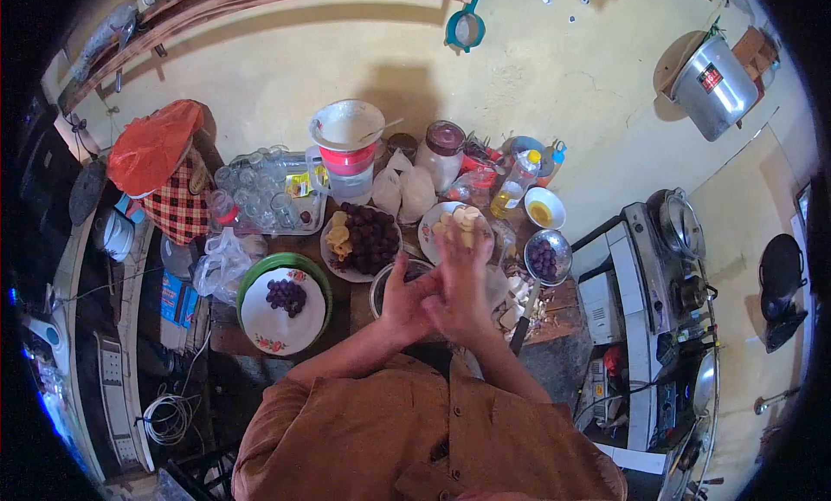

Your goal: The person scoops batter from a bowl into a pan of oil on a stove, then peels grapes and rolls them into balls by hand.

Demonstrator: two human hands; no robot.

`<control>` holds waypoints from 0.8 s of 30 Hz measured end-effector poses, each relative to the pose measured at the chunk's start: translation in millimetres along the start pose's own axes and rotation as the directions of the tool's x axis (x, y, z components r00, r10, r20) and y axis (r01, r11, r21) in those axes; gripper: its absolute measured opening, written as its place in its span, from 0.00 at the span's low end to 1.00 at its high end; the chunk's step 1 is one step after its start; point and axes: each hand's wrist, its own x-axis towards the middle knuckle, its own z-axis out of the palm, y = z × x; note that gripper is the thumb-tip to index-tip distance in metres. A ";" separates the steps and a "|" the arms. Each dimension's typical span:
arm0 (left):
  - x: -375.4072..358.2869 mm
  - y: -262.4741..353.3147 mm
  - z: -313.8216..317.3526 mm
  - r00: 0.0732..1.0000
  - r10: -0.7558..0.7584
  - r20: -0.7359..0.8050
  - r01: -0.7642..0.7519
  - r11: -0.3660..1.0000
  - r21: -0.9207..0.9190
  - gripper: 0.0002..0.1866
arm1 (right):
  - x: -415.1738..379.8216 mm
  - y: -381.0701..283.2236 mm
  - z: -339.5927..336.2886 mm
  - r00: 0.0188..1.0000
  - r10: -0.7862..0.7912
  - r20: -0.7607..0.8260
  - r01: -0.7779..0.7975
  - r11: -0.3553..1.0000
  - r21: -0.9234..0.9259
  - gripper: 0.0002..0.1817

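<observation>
My left hand [411, 302] and my right hand [463, 289] meet in front of my chest, palm against palm. Their fingers are stretched out, and I see nothing held between them. Behind my right fingers lies a white plate [427, 232] with pale cut pieces [465, 217]. A bowl [378, 289] is partly hidden under my left hand. To its upper left, a plate carries dark grapes [372, 241] and yellowish pieces [338, 235]. Right of my right wrist, a knife [521, 332] with a dark handle lies by scattered white pieces [518, 293].
At left, a floral plate [260, 319] with grapes rests on a green plate [322, 280]. Glass jars [260, 193], a lidded jar [443, 159], an oil bottle [515, 185] and a metal bowl of grapes [558, 245] line the table. A stove [645, 241] stands at right.
</observation>
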 end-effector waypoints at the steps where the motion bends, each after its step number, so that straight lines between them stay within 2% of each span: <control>1: -0.3 -2.3 1.8 0.997 0.025 0.067 -0.023 0.999 -0.023 0.50 | 0.3 -5.9 12.4 1.000 -0.002 -0.004 0.002 1.000 -0.001 0.43; 2: 1.9 -2.2 -13.1 0.997 0.028 0.072 -0.027 0.999 -0.019 0.50 | -2.8 -14.2 24.4 0.996 -0.060 0.059 0.054 0.993 0.101 0.46; 3: 6.4 -0.7 -41.0 0.986 0.003 0.166 0.000 1.000 -0.020 0.48 | -7.9 -20.0 30.5 0.985 -0.126 0.118 0.100 0.973 0.207 0.50; 4: 7.0 3.8 -46.3 0.966 -0.021 0.258 0.027 0.999 -0.019 0.47 | -14.9 -24.1 29.5 0.956 -0.243 0.166 0.195 0.946 0.259 0.49; 5: 4.9 9.0 -51.3 0.966 -0.017 0.257 0.021 1.000 -0.016 0.47 | -13.4 -22.7 27.8 0.955 -0.248 0.165 0.200 0.944 0.263 0.49; 7: -2.5 20.4 -29.5 0.996 0.035 0.079 -0.034 0.999 -0.018 0.52 | -10.3 -15.5 21.4 0.925 -0.304 0.229 0.289 0.952 0.098 0.52; 8: -2.0 14.7 -19.0 0.986 0.147 0.085 -0.151 0.987 0.050 0.52 | -6.5 -6.2 20.5 0.954 -0.190 0.232 0.174 0.981 0.086 0.54; 9: -4.4 11.8 -13.1 0.986 0.144 0.084 -0.149 0.988 0.049 0.52 | -0.9 -2.5 18.0 0.954 -0.188 0.232 0.172 0.981 0.086 0.54; 11: -8.8 4.2 -4.9 0.996 -0.032 0.086 0.012 0.975 0.222 0.52 | 8.8 3.1 13.9 0.999 -0.037 0.026 0.035 0.996 0.078 0.55; 12: -2.5 -13.4 0.9 0.945 0.321 0.057 -0.316 0.857 0.406 0.52 | 10.6 -6.0 16.9 0.996 -0.086 0.018 0.085 0.994 0.074 0.55; 13: 2.5 -15.5 -27.7 0.945 0.323 0.057 -0.318 0.857 0.406 0.52 | 7.3 -16.3 18.4 0.996 -0.088 0.019 0.087 0.993 0.075 0.55; 14: 15.5 -14.2 -78.1 0.959 0.060 0.278 -0.110 0.980 0.165 0.52 | 0.2 -27.3 19.6 0.960 -0.232 0.154 0.230 0.973 0.036 0.56; 15: 20.4 -8.2 -77.5 0.836 -0.143 0.530 0.181 0.983 -0.020 0.52 | -7.1 -33.6 20.5 0.889 -0.357 0.286 0.369 0.929 0.015 0.56; 16: 21.7 -11.3 -76.1 0.835 -0.150 0.530 0.186 0.982 -0.015 0.52 | -14.3 -24.1 31.2 0.886 -0.394 0.244 0.407 0.914 -0.001 0.59; 17: 23.4 -19.4 -73.9 0.855 0.179 0.487 -0.313 0.926 0.209 0.54 | -12.7 -13.9 30.4 0.888 -0.391 0.240 0.404 0.915 -0.004 0.59; 18: 20.7 -21.9 -53.2 0.707 0.478 0.521 -0.699 0.588 0.408 0.56 | -7.4 -0.7 23.4 0.954 -0.195 0.229 0.201 0.980 -0.005 0.57; 19: 12.5 -15.1 -35.7 0.709 0.476 0.520 -0.696 0.591 0.408 0.56 | -3.4 13.0 18.2 0.976 0.013 0.219 -0.013 1.000 -0.004 0.55; 20: 1.8 -3.2 -18.8 0.916 0.229 0.328 -0.335 0.888 0.315 0.55 | -1.6 29.9 21.3 0.999 0.049 -0.015 -0.049 0.999 -0.012 0.58; 21: -4.5 2.6 -7.0 0.977 -0.108 0.186 0.085 0.989 0.123 0.54 | -1.7 26.8 19.6 0.999 0.050 -0.014 -0.051 0.999 -0.016 0.58; 22: -4.5 -7.7 -1.2 0.987 -0.086 0.137 0.054 0.974 0.221 0.54 | -0.2 19.4 18.0 0.993 -0.016 -0.119 0.041 0.977 0.211 0.58; 23: -0.6 -11.3 4.2 0.987 -0.083 0.137 0.052 0.974 0.219 0.54 | 0.4 12.1 20.3 0.971 -0.054 -0.235 0.151 0.896 0.418 0.59; 24: 4.0 -12.1 9.4 0.998 0.029 0.062 -0.050 0.930 0.364 0.54 | -8.7 -0.2 31.1 0.996 0.089 -0.009 -0.076 0.898 0.433 0.61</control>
